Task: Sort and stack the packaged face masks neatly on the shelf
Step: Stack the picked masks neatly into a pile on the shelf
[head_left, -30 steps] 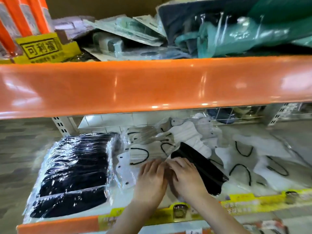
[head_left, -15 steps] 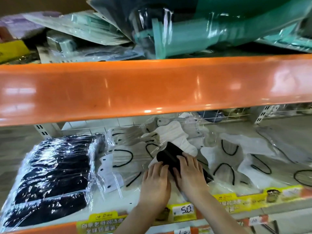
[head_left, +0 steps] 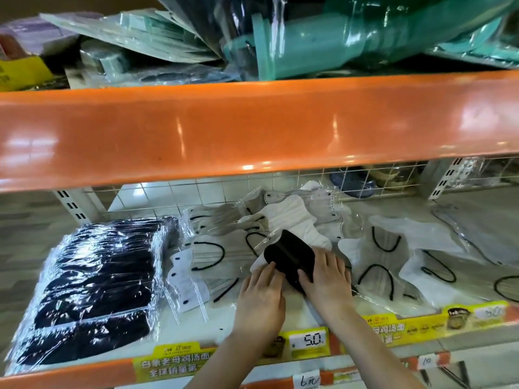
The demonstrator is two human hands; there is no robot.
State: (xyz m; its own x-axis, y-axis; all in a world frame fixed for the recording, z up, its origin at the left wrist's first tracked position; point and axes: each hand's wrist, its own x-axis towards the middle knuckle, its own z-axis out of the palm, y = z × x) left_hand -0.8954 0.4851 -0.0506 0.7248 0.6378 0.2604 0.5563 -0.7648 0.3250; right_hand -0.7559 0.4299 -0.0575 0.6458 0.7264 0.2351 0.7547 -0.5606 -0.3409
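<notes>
A black face mask packet (head_left: 288,255) lies on top of a loose heap of white masks with black ear loops (head_left: 209,258) in the middle of the lower shelf (head_left: 196,324). My left hand (head_left: 261,299) rests with its fingertips on the black packet's near left edge. My right hand (head_left: 327,276) lies flat over the packet's right part, fingers straight. A neat stack of black masks in clear wrap (head_left: 92,290) fills the shelf's left end. More white masks (head_left: 390,256) are scattered to the right.
An orange shelf beam (head_left: 252,127) hangs low across the view, just above the hands. Teal and dark packages (head_left: 337,43) pile on the upper shelf. A wire grid (head_left: 309,178) backs the lower shelf. Yellow price strips (head_left: 307,339) line its front edge.
The view shifted right and closer. Both hands stayed on the black packet, which has moved leftward, so more of it now shows beyond my fingers and less to the right of my right hand.
</notes>
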